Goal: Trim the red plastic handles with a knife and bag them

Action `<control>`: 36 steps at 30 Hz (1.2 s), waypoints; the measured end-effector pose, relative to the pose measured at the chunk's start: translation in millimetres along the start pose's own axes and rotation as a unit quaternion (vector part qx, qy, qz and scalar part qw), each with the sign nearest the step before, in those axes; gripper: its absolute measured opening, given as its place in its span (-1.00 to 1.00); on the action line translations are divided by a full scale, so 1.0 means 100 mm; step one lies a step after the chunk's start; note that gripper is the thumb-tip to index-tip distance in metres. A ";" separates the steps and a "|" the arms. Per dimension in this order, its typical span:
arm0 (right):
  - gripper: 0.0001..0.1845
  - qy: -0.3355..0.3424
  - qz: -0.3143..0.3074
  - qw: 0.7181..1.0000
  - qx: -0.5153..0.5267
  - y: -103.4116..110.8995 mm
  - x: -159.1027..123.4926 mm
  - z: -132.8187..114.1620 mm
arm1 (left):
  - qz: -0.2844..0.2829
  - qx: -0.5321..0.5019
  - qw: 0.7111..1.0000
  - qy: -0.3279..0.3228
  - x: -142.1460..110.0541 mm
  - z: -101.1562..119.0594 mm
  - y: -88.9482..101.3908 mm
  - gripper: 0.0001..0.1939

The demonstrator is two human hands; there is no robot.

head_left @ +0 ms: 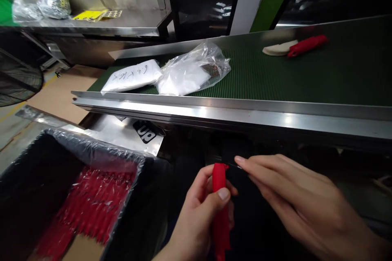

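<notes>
My left hand (202, 208) is closed round a narrow red plastic piece (219, 212), held upright below the conveyor's edge, thumb pressed on its front. My right hand (294, 200) reaches in from the right, its fingers held together and its fingertips at the top of the red piece, where a thin dark sliver shows. Whether it grips that sliver is unclear. On the green conveyor belt (306, 77) lie another red piece (308, 45) beside a cream-coloured part (278, 48), at the far right.
Two clear bags of white contents (131, 76) (191, 69) lie on the belt's left end. A black bin lined with plastic (92, 159) at lower left holds several red pieces (88, 204). A steel rail (232, 110) edges the belt. A steel table with bags stands behind.
</notes>
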State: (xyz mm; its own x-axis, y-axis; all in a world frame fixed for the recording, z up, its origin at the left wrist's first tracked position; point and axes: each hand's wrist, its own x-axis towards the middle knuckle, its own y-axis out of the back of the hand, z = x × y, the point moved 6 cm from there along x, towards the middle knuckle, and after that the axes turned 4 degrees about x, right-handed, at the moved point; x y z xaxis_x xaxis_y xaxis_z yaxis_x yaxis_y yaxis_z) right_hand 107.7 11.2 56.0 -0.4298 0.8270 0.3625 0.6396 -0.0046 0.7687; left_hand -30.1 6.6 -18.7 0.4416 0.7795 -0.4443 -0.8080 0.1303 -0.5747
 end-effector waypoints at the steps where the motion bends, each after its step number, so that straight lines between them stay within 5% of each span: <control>1: -0.46 0.000 0.005 1.000 -0.002 0.01 0.00 0.00 | 0.004 -0.015 1.000 0.000 0.00 0.00 0.00 -0.70; 8: -0.52 0.005 0.034 0.999 -0.037 0.00 0.05 -0.09 | -0.009 -0.111 0.994 0.013 -0.03 0.01 -0.04 -0.67; 21: -0.67 0.040 0.054 0.996 -0.065 0.03 0.11 -0.21 | -0.015 -0.107 0.994 -0.007 -0.04 0.02 -0.03 -0.67; 36: -0.61 0.035 0.044 0.996 -0.075 0.00 0.06 -0.17 | -0.029 -0.122 0.992 -0.001 -0.05 0.02 -0.04 -0.64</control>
State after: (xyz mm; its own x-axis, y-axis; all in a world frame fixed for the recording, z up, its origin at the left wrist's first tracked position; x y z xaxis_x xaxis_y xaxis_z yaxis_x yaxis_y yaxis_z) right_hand 94.5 6.2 67.1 -0.4225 0.7785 0.4641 0.5762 -0.1646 0.8005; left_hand -29.4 3.3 -12.8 0.4837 0.7765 -0.4038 -0.6624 0.0233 -0.7488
